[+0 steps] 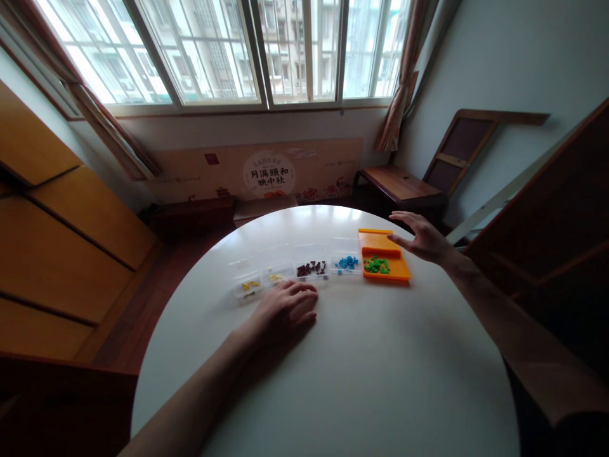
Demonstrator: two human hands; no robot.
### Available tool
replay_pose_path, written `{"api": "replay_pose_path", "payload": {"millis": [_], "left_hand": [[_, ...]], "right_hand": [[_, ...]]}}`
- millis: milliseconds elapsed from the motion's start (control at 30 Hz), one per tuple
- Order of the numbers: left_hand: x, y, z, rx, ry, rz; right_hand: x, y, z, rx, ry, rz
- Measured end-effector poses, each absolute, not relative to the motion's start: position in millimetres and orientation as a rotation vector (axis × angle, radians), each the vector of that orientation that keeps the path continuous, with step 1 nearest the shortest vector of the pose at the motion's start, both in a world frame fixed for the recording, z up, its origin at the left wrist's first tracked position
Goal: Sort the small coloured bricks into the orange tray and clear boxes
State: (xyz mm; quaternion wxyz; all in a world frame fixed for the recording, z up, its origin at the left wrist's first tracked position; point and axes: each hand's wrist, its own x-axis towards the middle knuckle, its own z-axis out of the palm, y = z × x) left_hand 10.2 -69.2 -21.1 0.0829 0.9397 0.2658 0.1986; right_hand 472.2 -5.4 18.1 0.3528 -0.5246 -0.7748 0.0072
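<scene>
My left hand (288, 304) rests on the white table just in front of the clear boxes, fingers loosely curved and thumb apart, holding nothing I can see. My right hand (421, 236) hovers at the right edge of an orange plastic case (399, 266) with its lid open, thumb and fingers spread. Small green pieces (377, 265) lie in that case. To its left, open clear boxes stand in a row. They hold blue pieces (347, 261), dark brown pieces (311, 268), pale yellow pieces (275, 278) and yellow pieces (250, 285).
The round white table (361, 368) fills the foreground. Beyond it stand a low wooden bench (399, 183) at the right and a printed cardboard panel (190, 168) under the window. A wooden cabinet (52, 254) is at the left.
</scene>
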Motion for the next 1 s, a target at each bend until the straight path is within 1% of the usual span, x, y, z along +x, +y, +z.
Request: {"api": "replay_pose_path", "payload": {"millis": [133,233,400,633,800,1000], "left_hand": [[10.1,-69.1,-21.2,2.797,0.796,0.605],[9.2,-69.0,-22.6,2.784,0.801,0.612],[9.8,-69.8,-22.3,2.788,0.805,0.609],[10.1,-69.5,-22.9,2.791,0.791,0.636],[10.0,-68.4,-25.8,2.796,0.800,0.631],[9.7,-67.5,-25.8,2.819,0.792,0.641]], "right_hand": [[492.8,8.4,-11.0,-1.451,-1.974,0.438],[492.7,8.9,-22.9,-1.427,-2.007,0.583],[488.4,3.9,-34.5,-1.343,-2.005,0.554],[496.2,-7.6,-45.1,-1.336,-1.994,0.515],[499.4,-14.4,-40.7,-1.379,-1.988,0.470],[496.9,-40.7,-28.9,-1.408,-2.013,0.506]]}}
